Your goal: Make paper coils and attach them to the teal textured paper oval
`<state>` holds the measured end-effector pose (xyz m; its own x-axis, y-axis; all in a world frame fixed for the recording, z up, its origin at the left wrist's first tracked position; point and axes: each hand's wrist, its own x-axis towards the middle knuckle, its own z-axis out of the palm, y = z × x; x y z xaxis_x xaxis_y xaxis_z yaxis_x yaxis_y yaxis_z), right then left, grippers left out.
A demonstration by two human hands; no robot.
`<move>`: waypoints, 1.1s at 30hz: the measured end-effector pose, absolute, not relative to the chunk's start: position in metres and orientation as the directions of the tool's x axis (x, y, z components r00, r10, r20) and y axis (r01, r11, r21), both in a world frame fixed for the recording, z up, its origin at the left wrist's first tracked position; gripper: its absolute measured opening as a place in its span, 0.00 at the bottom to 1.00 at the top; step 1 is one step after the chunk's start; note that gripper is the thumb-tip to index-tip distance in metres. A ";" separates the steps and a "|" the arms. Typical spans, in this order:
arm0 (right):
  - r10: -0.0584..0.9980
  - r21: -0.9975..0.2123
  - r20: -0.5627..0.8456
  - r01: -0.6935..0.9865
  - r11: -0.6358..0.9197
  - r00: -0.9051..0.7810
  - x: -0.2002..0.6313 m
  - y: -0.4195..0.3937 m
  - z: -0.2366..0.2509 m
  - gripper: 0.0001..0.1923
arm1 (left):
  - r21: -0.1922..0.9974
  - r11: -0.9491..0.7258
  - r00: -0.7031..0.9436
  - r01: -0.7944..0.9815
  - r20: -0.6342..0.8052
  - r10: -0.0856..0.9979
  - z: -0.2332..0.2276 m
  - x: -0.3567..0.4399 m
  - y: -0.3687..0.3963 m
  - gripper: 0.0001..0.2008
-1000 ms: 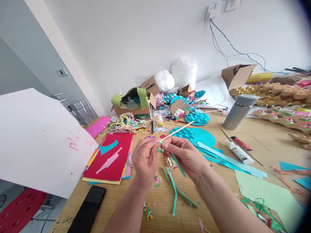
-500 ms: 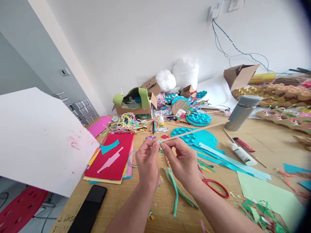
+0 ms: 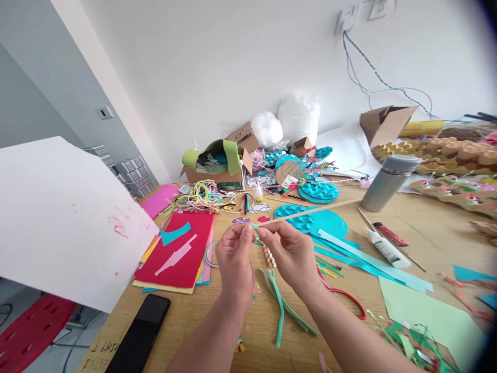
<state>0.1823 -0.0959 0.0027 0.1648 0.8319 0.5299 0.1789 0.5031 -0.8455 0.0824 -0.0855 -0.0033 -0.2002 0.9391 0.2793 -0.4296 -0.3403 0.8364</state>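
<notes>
My left hand [image 3: 235, 261] is closed in a pinch on a short mint-green pipe cleaner [image 3: 254, 226], of which only a little shows between the fingertips. Close beside it, my right hand [image 3: 294, 256] pinches a long thin wooden stick [image 3: 324, 209] near its left end. The stick slants up and away to the right. Whether the pipe cleaner is wound round the stick is hidden by my fingers. Below my hands, several loose mint-green pipe cleaners [image 3: 278, 305] lie on the wooden table [image 3: 202, 331]. A tan, twisted piece [image 3: 268, 257] lies between my wrists.
Coloured paper [image 3: 182, 269] and a black phone [image 3: 140, 334] lie left. Rightward are blue strips [image 3: 373, 259], a glue bottle [image 3: 388, 248], red-handled scissors [image 3: 359, 305] and a grey flask [image 3: 389, 182]. Craft supplies, a box [image 3: 213, 178] and egg trays [image 3: 454, 155] line the back.
My left fingertips have shifted slightly left, away from the right ones, and the left thumb has changed angle. The stick stays at nearly the same slant.
</notes>
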 end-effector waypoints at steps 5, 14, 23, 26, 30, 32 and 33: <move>0.970 -0.958 0.236 -0.180 0.224 -0.050 0.188 -0.090 0.009 0.21 | 0.850 -0.514 -0.287 -0.115 0.466 0.837 -0.010 0.075 -0.083 0.08; 0.923 -0.924 0.377 -0.033 0.381 0.077 0.188 -0.094 0.006 0.11 | 0.853 -0.336 -0.204 -0.400 0.274 0.940 -0.004 0.079 -0.080 0.13; 0.566 -0.529 0.820 0.487 0.695 0.082 0.185 -0.097 0.002 0.07 | 0.771 -0.027 0.038 -0.636 0.067 0.997 0.012 0.077 -0.085 0.18; 0.540 -0.489 0.840 0.510 0.707 0.056 0.187 -0.095 0.001 0.07 | 0.738 0.030 0.073 -0.675 0.027 0.997 0.014 0.076 -0.085 0.16; 0.595 -0.553 0.802 0.449 0.702 0.058 0.190 -0.092 0.001 0.06 | 0.758 -0.008 0.034 -0.653 0.040 0.999 0.012 0.076 -0.084 0.16; 0.669 -0.640 0.741 0.371 0.673 0.064 0.190 -0.091 0.000 0.05 | 0.798 -0.094 -0.032 -0.595 0.093 0.995 0.010 0.077 -0.083 0.17; 0.707 -0.683 0.704 0.334 0.649 0.065 0.189 -0.090 -0.001 0.05 | 0.814 -0.144 -0.071 -0.562 0.126 0.990 0.009 0.077 -0.083 0.17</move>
